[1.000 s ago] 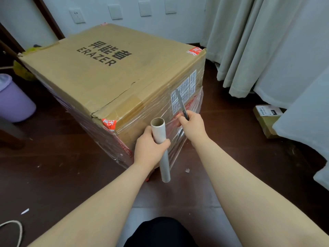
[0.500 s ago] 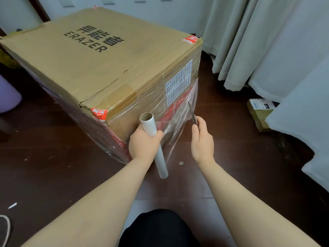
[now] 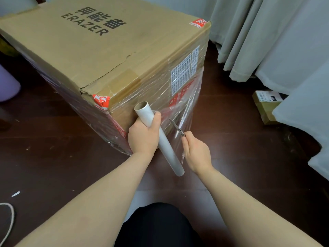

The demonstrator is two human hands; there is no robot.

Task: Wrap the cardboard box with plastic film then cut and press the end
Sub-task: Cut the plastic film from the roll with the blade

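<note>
A large brown cardboard box [image 3: 99, 50] printed "ERAZER" stands on the dark floor, its sides covered in clear plastic film [image 3: 185, 102]. My left hand [image 3: 144, 138] grips the grey film roll tube [image 3: 167, 150] near its top, just off the box's near corner. A sheet of film stretches from the tube to the box's right side. My right hand [image 3: 196, 153] holds a thin blade [image 3: 176, 126] whose tip points up and left into that stretched film, right of the tube.
Grey curtains [image 3: 267, 36] hang at the right. A small cardboard parcel [image 3: 267, 104] lies on the floor below them. A purple bin [image 3: 8, 84] stands at the left edge, and a white cord [image 3: 8, 221] lies at the lower left.
My right hand with the blade moved down and back from the box's side, now lower beside the tube. The tube tilted, its bottom swinging right. The camera dipped closer to the box.
</note>
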